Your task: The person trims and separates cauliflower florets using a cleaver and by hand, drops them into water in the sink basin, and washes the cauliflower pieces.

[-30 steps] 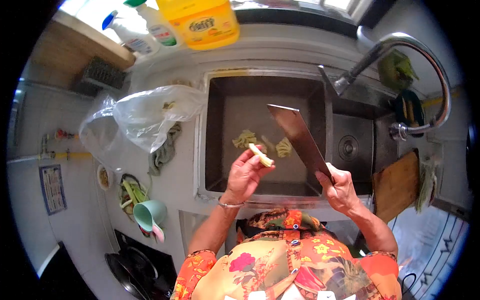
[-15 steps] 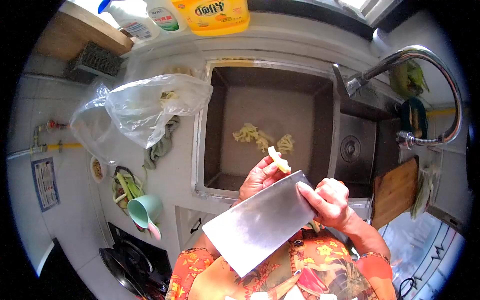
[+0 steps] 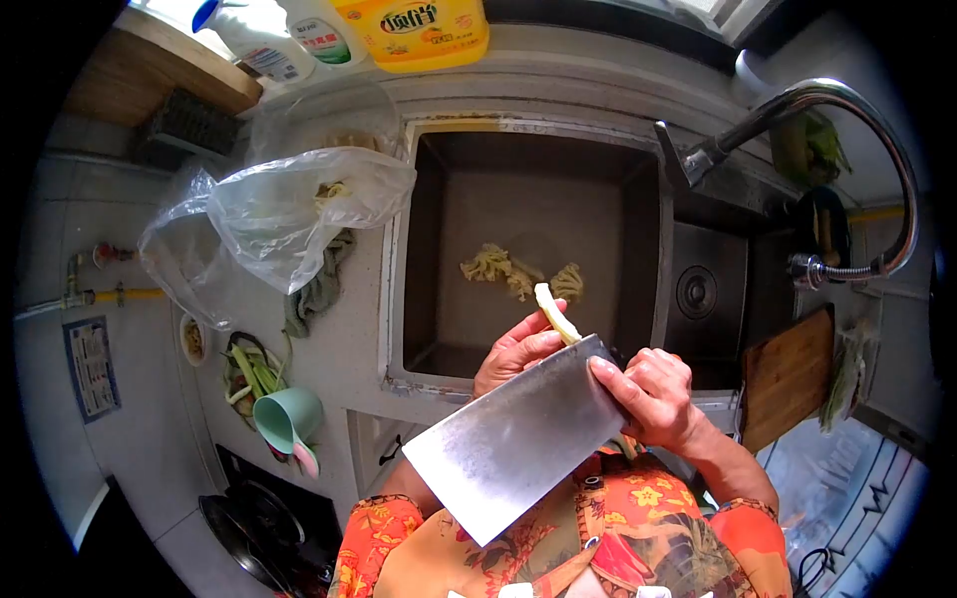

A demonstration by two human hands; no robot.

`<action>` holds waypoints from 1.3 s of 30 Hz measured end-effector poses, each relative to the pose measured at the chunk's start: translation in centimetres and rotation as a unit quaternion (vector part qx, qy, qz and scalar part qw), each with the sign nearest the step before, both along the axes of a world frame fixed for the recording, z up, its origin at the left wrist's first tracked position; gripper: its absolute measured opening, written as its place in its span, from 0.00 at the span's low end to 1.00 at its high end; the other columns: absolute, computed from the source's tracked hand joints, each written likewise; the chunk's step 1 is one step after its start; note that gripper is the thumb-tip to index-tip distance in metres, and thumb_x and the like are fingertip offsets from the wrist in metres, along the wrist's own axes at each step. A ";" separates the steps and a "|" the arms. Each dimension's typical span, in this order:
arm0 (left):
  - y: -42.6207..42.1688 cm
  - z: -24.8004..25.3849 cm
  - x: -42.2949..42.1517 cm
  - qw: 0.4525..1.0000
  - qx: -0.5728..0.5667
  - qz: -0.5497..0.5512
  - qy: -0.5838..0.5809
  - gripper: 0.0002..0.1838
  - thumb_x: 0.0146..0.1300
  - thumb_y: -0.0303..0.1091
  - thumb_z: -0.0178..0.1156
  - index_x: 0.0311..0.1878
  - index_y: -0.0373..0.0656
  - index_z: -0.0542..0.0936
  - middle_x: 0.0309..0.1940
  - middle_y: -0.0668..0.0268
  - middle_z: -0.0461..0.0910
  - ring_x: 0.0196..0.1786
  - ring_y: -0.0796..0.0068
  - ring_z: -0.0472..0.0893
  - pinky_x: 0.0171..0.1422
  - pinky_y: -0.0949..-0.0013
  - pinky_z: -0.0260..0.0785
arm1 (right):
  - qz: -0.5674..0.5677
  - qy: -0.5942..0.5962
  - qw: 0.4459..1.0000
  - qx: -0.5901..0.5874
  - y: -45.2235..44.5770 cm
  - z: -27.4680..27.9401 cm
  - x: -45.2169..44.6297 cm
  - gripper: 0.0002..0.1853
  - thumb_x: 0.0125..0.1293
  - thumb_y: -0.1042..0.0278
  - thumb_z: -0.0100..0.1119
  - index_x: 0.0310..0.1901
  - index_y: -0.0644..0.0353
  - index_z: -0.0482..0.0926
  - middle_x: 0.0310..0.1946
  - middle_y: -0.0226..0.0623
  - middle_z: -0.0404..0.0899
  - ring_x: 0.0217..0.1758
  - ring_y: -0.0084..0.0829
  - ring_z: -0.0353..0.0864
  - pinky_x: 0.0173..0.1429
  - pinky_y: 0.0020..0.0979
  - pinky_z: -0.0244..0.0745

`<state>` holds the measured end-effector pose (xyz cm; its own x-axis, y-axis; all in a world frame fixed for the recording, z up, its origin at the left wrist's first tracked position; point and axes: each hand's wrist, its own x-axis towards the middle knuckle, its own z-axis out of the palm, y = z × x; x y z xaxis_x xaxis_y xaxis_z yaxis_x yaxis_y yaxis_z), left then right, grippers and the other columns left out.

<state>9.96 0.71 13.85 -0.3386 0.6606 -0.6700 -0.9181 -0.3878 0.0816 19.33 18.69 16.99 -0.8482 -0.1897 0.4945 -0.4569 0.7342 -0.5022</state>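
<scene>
In my right hand (image 3: 653, 401) is a broad cleaver (image 3: 513, 447), its blade slanting down to the left in front of my body. My left hand (image 3: 510, 361), partly behind the blade, pinches a pale, curved piece of cauliflower stalk (image 3: 555, 311). The stalk's lower end meets the blade's upper corner near the handle; whether the edge cuts into it I cannot tell. Both hands are over the near rim of the sink (image 3: 538, 214). Cauliflower florets (image 3: 486, 263) and another floret (image 3: 567, 281) lie on the sink's bottom.
Left of the sink are a clear plastic bag (image 3: 299, 214), a grey cloth (image 3: 321, 289), a green cup (image 3: 287, 419) and a basket of vegetables (image 3: 249, 374). A tap (image 3: 857, 95) arches over the small basin at right, beside a wooden board (image 3: 788, 379). Bottles (image 3: 429, 30) stand behind.
The stalk in my left hand has turned more upright, and more of its length shows. The cleaver and right hand have barely moved. The whole view has shifted slightly.
</scene>
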 end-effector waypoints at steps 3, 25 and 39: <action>-0.5 -1.2 0.2 0.997 0.069 0.004 0.029 0.21 0.65 0.23 0.56 0.61 0.42 0.71 0.40 0.59 0.81 0.35 0.75 0.83 0.35 0.78 0.78 | 0.003 0.005 1.000 0.012 0.1 -0.1 0.0 0.25 0.43 0.70 0.66 0.48 0.63 0.81 0.15 0.26 0.59 0.17 0.24 0.65 0.20 0.28 0.58; -0.1 -1.0 1.3 0.987 -0.073 0.021 0.139 0.09 0.62 0.28 0.61 0.45 0.38 0.76 0.37 0.61 0.81 0.37 0.76 0.82 0.45 0.72 0.77 | -0.006 0.014 0.999 0.048 0.8 -1.9 -0.8 0.23 0.46 0.74 0.63 0.49 0.63 0.80 0.16 0.27 0.59 0.17 0.24 0.63 0.21 0.28 0.57; -0.2 -0.6 2.1 0.982 0.035 0.057 0.177 0.10 0.62 0.25 0.61 0.46 0.39 0.75 0.40 0.63 0.82 0.42 0.78 0.81 0.48 0.74 0.76 | -0.003 0.070 0.997 0.031 1.1 -3.9 -1.2 0.24 0.45 0.77 0.63 0.49 0.65 0.79 0.17 0.27 0.62 0.19 0.25 0.66 0.22 0.28 0.59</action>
